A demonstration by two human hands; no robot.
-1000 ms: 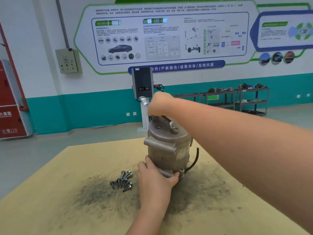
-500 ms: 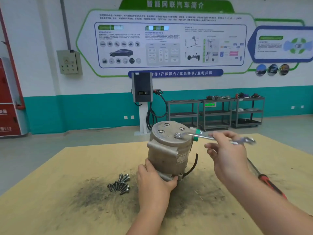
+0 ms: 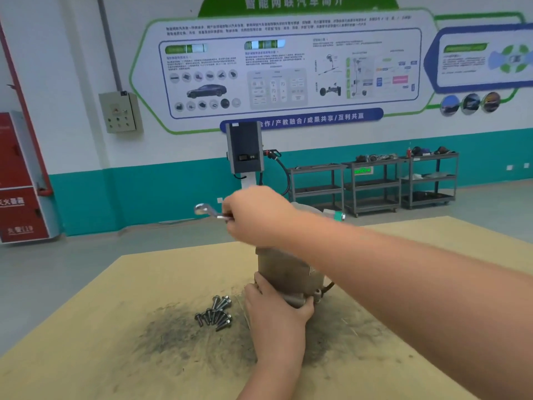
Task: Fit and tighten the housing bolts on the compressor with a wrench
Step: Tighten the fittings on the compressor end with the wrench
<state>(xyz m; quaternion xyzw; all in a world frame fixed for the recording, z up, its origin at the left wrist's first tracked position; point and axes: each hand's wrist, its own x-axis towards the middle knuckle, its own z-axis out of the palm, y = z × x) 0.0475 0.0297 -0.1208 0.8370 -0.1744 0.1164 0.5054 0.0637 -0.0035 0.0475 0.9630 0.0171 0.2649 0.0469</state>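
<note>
Compressor [image 3: 288, 272] standing upright on a tan board-covered table [image 3: 115, 356], over a dark smudged patch near the table's middle; most of its top is hidden behind the right forearm. The left hand [image 3: 274, 310] wraps its fingers round the lower left of the housing, at the base flange. The right hand [image 3: 256, 217] is above the compressor's top, fingers curled round the shank of a wrench [image 3: 206, 211], whose bright end projects to the left of the fist; the hand and tool are motion-blurred, so whether the other end sits on a bolt cannot be told. A green-and-white fitting [image 3: 336, 216] shows just past the right wrist at the compressor's upper right edge. A heap of loose flanged bolts [image 3: 215, 314] lies on the table just beside the left hand, to its left, apart from the housing. Behind: a grey wall-box charger [image 3: 244, 147] on a white post with a cable; three dark metal shelf trolleys [image 3: 375, 186] against the teal wall band; a grey switch box [image 3: 119, 112]; a red cabinet [image 3: 20, 180] at far left with white characters, partly legible, ending "119". The wall poster [image 3: 288, 67] carries a green title in Chinese characters and a blue strip reading "合作 / 产教融合 / 成果共享 / 互利共赢"; its smaller text is too fine to read.
</note>
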